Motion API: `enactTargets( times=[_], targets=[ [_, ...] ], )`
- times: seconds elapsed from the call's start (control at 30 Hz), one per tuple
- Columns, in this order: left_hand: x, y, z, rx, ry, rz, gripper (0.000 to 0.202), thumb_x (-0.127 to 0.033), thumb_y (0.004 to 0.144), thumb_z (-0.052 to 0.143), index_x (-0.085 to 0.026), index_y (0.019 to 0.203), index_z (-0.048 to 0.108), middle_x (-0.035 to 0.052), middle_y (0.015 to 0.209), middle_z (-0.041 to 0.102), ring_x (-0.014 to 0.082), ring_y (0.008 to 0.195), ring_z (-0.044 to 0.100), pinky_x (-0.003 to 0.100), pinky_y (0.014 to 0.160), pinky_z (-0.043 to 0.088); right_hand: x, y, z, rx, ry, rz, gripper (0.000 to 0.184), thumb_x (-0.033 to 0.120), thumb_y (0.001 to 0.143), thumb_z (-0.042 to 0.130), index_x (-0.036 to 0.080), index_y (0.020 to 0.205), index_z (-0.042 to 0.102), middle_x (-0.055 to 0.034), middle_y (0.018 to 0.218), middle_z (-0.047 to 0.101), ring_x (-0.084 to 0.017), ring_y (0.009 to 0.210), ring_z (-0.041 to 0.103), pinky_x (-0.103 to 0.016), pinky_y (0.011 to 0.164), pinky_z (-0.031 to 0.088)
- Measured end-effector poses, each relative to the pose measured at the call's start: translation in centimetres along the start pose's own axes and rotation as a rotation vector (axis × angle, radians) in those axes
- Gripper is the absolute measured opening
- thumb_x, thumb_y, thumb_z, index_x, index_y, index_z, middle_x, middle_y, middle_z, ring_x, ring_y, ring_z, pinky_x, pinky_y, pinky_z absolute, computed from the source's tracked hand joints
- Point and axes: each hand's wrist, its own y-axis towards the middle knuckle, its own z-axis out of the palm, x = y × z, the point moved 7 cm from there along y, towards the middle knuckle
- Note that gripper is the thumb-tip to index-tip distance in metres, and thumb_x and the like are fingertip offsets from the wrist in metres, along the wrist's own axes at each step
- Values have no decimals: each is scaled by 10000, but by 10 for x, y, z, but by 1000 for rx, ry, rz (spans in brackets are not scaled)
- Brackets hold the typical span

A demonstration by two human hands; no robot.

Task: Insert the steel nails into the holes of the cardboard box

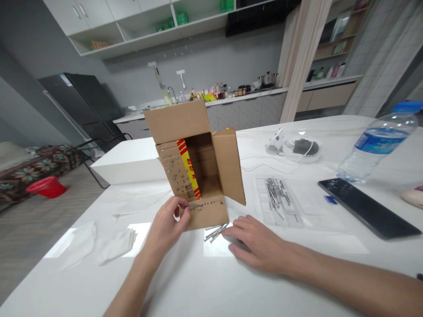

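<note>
A cardboard box (176, 119) stands on the white table with its flaps spread, its opening facing me. Rows of grey nail heads dot its left flap (172, 169), and a line of small dark spots runs along the lower flap (208, 215). My left hand (170, 222) is closed in a pinch at that lower flap, a thin nail (196, 205) showing at its fingertips. Several loose nails (215, 232) lie on the table just below the flap. My right hand (256, 242) rests beside them, index fingertip at their ends, thumb apart from the fingers.
To the right is a clear plastic case (287, 220) with nails (277, 193) in its compartments. Beyond it lie a black phone (366, 207), a water bottle (373, 145) and a white cable (267, 163). Crumpled white tissues (115, 244) lie at the left.
</note>
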Motion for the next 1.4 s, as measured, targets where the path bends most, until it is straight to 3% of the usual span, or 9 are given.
enactTargets(
  times=[0.77, 1.0, 1.23, 1.4],
  targets=[
    [11, -1, -5, -51, -3, -79, 55, -281, 837, 524, -228, 837, 540, -14, 781, 604, 149, 659, 543, 276, 610, 471, 1, -2, 0, 2, 1, -1, 193, 222, 950, 538, 178, 1091, 662, -71, 935, 643, -221, 902, 568, -378, 850, 400],
    [0, -1, -4, -40, -46, 42, 91, -280, 893, 544, -220, 868, 608, -3, 805, 638, 140, 659, 555, 264, 606, 462, 1, 0, -1, 2, -9, -4, 184, 233, 953, 538, 179, 1079, 661, -69, 929, 637, -218, 901, 563, -373, 845, 398],
    [-9, -3, 5, 50, -35, 136, 190, -327, 952, 555, -219, 958, 711, 14, 798, 672, 145, 688, 601, 264, 627, 471, -1, 0, 0, -1, -6, 3, 181, 236, 952, 540, 181, 1073, 664, -68, 929, 642, -220, 903, 565, -373, 847, 394],
    [-15, -3, 7, 55, -10, 184, 184, -303, 956, 542, -213, 937, 701, 9, 775, 646, 135, 641, 585, 267, 617, 459, 0, 1, 1, 4, -11, 9, 184, 237, 951, 537, 174, 1067, 665, -69, 919, 638, -220, 891, 566, -375, 841, 396]
  ],
)
